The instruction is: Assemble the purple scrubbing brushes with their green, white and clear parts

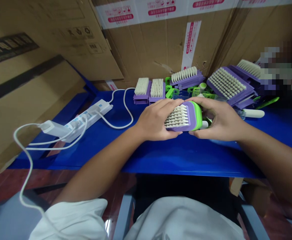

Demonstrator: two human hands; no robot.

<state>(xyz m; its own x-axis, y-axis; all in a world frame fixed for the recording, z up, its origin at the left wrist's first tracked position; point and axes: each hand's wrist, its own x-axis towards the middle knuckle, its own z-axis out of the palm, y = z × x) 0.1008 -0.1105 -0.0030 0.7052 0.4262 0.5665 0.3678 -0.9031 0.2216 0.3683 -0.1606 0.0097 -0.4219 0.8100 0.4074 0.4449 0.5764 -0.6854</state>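
Between both hands, above the blue table, is a brush (178, 118) with white bristles, a purple bristle plate and a bright green back. My left hand (156, 120) wraps around its bristle end, fingers over the top and thumb below. My right hand (217, 118) grips the green end from the right, fingertips on the upper edge and thumb at the lower edge. A small white ribbed piece (204, 125) shows between the brush and my right palm; what it belongs to is partly hidden.
Behind the hands lie purple brush heads (142, 90), a larger stack of them (229, 85) and green plastic parts (172, 91). A white handle (253, 113) rests at right. A power strip (85, 120) with trailing cables lies left on the blue table (161, 160). Cardboard boxes (156, 46) stand behind.
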